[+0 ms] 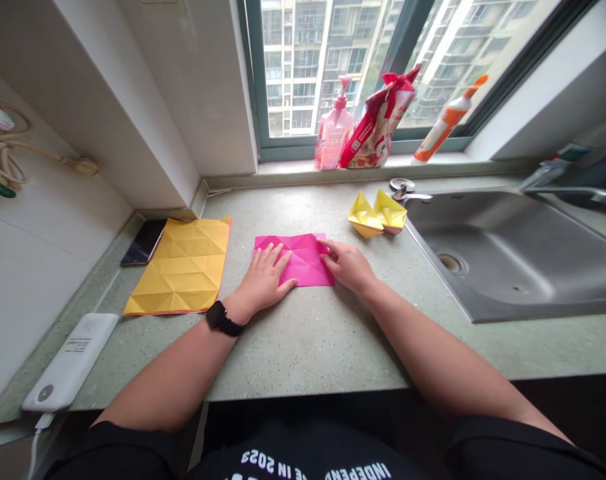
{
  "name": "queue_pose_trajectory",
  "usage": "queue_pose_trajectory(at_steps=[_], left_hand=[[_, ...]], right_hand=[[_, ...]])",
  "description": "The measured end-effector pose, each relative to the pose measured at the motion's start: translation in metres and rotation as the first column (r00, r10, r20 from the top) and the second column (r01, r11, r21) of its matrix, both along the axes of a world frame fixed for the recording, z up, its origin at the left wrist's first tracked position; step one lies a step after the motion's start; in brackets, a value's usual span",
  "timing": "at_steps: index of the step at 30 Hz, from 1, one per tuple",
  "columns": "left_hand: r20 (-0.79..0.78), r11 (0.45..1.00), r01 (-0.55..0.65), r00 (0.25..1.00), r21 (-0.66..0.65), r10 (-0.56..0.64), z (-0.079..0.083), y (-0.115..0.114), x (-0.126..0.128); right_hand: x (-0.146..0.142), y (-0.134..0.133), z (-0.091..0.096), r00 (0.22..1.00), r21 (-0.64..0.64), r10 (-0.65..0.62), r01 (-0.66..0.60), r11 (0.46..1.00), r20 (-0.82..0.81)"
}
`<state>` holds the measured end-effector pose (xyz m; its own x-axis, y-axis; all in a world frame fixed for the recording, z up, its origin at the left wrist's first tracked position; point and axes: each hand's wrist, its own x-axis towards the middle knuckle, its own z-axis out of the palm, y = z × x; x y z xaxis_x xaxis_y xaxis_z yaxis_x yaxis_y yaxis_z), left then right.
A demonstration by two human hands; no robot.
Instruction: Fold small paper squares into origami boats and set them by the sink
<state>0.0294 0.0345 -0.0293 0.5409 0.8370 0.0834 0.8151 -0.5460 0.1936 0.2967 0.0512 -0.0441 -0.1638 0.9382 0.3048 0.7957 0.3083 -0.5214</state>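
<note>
Left hand (pixel 263 280) flat, fingers spread, pressing on creased pink origami paper (pixel 305 263); right hand (pixel 349 265) curled at its edge, grip hard to tell. Creased yellow sheet (pixel 183 267) left of left hand; yellow paper boats (pixel 377 215) beyond right hand.

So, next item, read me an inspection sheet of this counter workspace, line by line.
surface: speckled green stone countertop.
job's things: creased pink paper sheet under both hands; creased yellow paper sheet to its left; folded yellow paper shapes beside the sink.
clutter: smartphone; white power bank; pink pump bottle, red bag and orange-capped bottle on the windowsill.
grips: left grip flat on the pink sheet, black watch on its wrist; right grip touching the sheet's right edge.
cables: white cable at the power bank; coiled cord on the left wall.
surroundings: steel sink; window facing apartment towers.
</note>
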Motion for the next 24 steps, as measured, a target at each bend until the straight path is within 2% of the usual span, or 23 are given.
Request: queue_pose_trajectory(at_steps=[3,5,6,9,12,18,24], left_hand=[[0.016,1.0,-0.006,1.0,-0.021,0.006,-0.007,0.003,-0.004],[0.024,1.0,-0.01,1.0,-0.024,0.01,-0.01,0.004,-0.006],[0.029,1.0,-0.011,0.999,-0.023,0.012,-0.012,0.005,-0.006],[0.046,0.999,-0.03,0.999,-0.015,0.03,-0.017,0.007,-0.006],[0.047,0.999,-0.044,0.998,-0.01,0.045,-0.021,0.009,-0.005],[0.054,1.0,-0.018,0.998,0.009,0.018,-0.016,0.007,-0.007],[0.044,0.997,0.03,0.998,0.068,-0.033,-0.002,-0.005,-0.011]], right_hand=[[0.001,0.001,0.002,0.998,0.133,-0.06,0.056,0.99,0.024],[-0.001,-0.002,0.006,0.998,0.211,-0.027,0.016,0.977,0.049],[-0.003,-0.004,0.008,0.997,0.22,0.03,-0.043,0.975,0.065],[-0.011,-0.015,0.014,0.959,0.152,0.251,-0.27,0.951,0.131],[-0.021,-0.026,0.016,0.899,0.061,0.394,-0.412,0.909,0.189],[-0.029,-0.037,0.023,0.829,-0.093,0.489,-0.483,0.871,0.27],[-0.03,-0.039,0.027,0.817,-0.116,0.503,-0.491,0.863,0.281]])
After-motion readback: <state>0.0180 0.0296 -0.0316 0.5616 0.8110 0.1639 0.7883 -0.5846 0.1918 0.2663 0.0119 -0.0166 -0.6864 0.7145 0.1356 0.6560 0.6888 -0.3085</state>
